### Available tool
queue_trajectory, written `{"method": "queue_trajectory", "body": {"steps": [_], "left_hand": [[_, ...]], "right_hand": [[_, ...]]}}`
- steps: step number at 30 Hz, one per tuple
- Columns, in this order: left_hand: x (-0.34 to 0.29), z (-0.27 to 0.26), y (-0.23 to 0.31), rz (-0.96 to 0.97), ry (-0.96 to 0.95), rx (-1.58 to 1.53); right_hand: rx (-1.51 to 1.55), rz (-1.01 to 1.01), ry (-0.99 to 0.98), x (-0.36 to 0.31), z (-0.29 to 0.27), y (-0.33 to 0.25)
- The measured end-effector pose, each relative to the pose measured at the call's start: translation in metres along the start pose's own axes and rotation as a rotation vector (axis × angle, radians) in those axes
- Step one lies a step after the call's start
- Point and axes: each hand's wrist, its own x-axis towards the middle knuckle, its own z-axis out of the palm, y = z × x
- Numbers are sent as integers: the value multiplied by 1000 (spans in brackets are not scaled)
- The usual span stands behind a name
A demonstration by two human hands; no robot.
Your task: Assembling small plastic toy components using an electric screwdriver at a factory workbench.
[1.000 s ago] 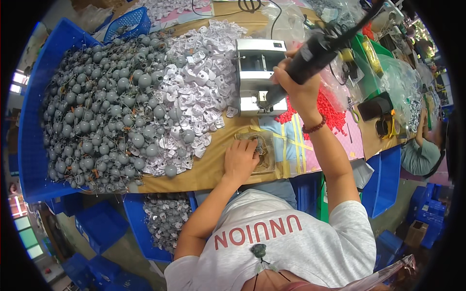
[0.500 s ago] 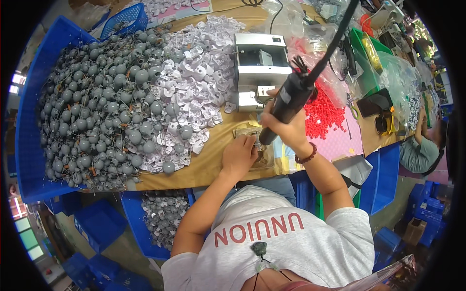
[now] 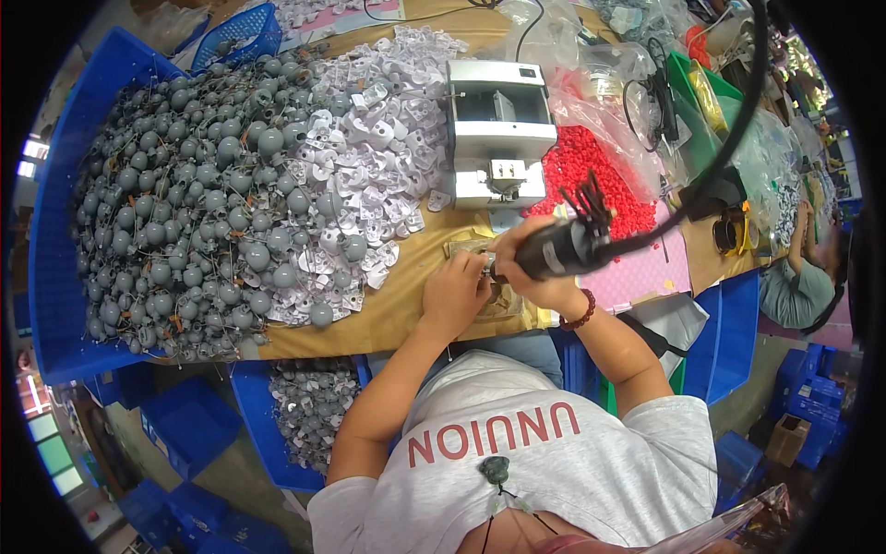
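Note:
My right hand grips a black corded power screwdriver, which lies tilted nearly level with its tip toward my left hand. My left hand is closed in a pinch over a small brownish work pad. Between its fingertips and the driver's tip shows a small shiny piece, too small to name. The fingers hide most of it. Just beyond the hands stands a white machine with an open-fronted top and a small block on its front.
A large heap of grey ball-shaped parts with wires fills the left side, beside white plastic pieces. Red small parts lie right of the machine. Blue bins stand below the table. A co-worker sits at far right.
The screwdriver has swung from steeply upright to nearly level, its tip now meeting my left fingertips. My right hand has come down and closer to the left, which barely moved.

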Motion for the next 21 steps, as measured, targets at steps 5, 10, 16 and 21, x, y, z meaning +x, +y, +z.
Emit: {"method": "queue_trajectory", "body": {"steps": [5, 10, 16, 21], "left_hand": [[2, -3, 1, -19, -23, -27], [3, -3, 2, -34, -40, -44], [2, -1, 1, -46, -47, -41], [5, -5, 5, -60, -65, -56]], "right_hand": [[30, -58, -54, -3, 3, -6], [44, -88, -54, -9, 6, -5], [-45, -82, -81, -9, 8, -11], [45, 71, -4, -9, 7, 0]]}}
